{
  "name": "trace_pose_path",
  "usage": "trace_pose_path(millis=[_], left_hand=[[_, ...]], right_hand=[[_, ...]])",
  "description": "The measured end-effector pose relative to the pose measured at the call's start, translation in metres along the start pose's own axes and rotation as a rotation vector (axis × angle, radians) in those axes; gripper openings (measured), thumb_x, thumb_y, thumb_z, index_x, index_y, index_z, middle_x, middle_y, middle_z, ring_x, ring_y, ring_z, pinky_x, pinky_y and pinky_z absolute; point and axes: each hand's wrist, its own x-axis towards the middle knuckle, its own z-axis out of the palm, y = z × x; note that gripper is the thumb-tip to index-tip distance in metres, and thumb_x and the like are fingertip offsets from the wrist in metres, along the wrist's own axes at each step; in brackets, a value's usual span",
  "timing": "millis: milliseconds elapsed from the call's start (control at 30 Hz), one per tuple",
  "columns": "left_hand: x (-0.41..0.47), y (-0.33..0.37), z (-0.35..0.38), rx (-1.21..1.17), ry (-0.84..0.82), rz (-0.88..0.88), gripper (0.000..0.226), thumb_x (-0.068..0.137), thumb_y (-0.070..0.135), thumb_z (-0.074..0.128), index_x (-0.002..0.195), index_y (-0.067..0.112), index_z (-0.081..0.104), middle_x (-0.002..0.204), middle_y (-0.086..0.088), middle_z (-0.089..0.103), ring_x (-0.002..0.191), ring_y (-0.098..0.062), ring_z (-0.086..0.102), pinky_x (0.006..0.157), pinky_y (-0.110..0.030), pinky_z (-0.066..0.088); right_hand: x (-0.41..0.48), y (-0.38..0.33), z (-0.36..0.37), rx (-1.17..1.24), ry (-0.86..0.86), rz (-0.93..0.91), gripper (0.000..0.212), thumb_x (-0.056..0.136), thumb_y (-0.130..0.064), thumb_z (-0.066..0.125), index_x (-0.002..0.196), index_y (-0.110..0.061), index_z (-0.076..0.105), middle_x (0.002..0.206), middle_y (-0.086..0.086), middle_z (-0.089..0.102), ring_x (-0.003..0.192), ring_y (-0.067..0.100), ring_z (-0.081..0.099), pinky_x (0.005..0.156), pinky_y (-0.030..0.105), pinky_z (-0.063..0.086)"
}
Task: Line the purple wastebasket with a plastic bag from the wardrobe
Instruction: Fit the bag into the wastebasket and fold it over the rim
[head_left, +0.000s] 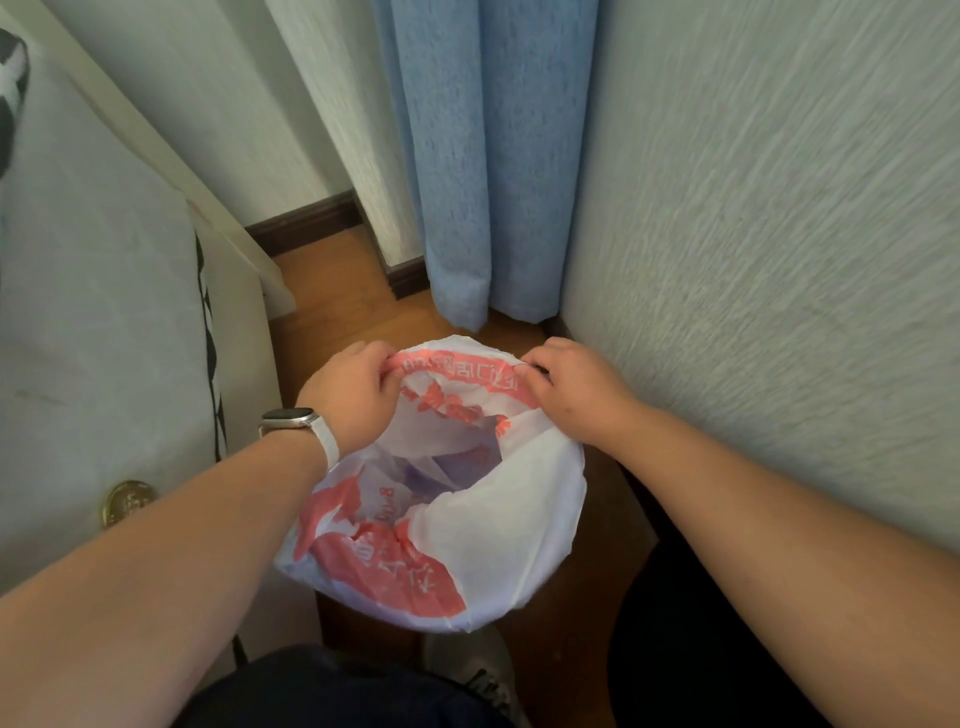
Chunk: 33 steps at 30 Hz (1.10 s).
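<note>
Basically near rim of the plastic bag (498, 525) already draped over the purple wastebasket (457, 465), purple only just showing through the mouth; basket sits on wood floor (332, 270) between bed (104, 312) and wall. Further out, left hand (353, 400) and right hand (574, 389) each closed, pinching far rim, likely stretching it over the far edge; blue curtain (483, 182) beyond

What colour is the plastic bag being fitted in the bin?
White with red printed patches, seen in the head view: plastic bag.
</note>
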Motion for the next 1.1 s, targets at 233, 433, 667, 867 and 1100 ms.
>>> trace_pose_path(millis=[233,433,667,867,1100], left_hand=[[0.002,0.031,0.007,0.061,-0.001,0.346,0.042,0.091,0.034,0.057,0.132,0.026,0.051,0.135,0.004,0.054,0.123,-0.019,0.049,0.104,-0.039,0.041],[0.012,0.037,0.021,0.046,-0.064,0.368,0.051,0.092,0.046,0.052,0.140,0.030,0.042,0.140,0.005,0.049,0.130,-0.019,0.043,0.108,-0.043,0.034],[0.008,0.035,0.029,0.073,-0.087,0.259,0.033,0.094,0.046,0.049,0.124,0.032,0.050,0.112,0.004,0.056,0.103,-0.020,0.050,0.089,-0.042,0.042],[0.008,0.030,0.029,0.111,-0.086,0.254,0.022,0.094,0.040,0.050,0.107,0.023,0.056,0.098,-0.001,0.055,0.090,-0.022,0.050,0.075,-0.043,0.047],[0.011,0.021,0.029,0.041,-0.044,0.185,0.022,0.093,0.037,0.054,0.109,0.023,0.060,0.094,0.002,0.056,0.086,-0.018,0.049,0.074,-0.041,0.050]], right_hand=[[0.000,0.001,0.003,0.058,0.040,0.043,0.025,0.098,-0.025,0.047,0.094,-0.012,0.069,0.092,0.004,0.059,0.084,0.020,0.055,0.074,0.032,0.044],[0.004,0.008,0.004,0.051,0.087,0.120,0.023,0.095,-0.021,0.052,0.086,-0.008,0.068,0.090,0.008,0.064,0.084,0.024,0.057,0.074,0.037,0.045],[0.003,0.015,0.009,0.040,-0.025,0.159,0.018,0.092,-0.029,0.057,0.099,-0.018,0.069,0.099,0.002,0.061,0.090,0.019,0.059,0.075,0.029,0.044],[-0.003,-0.006,-0.007,0.062,0.110,0.034,0.022,0.088,-0.038,0.060,0.101,-0.021,0.063,0.095,-0.004,0.055,0.084,0.014,0.055,0.077,0.033,0.048],[-0.007,-0.022,0.017,-0.090,-0.136,-0.029,0.026,0.087,-0.037,0.060,0.103,-0.020,0.049,0.093,0.001,0.058,0.083,0.024,0.057,0.068,0.038,0.049]])
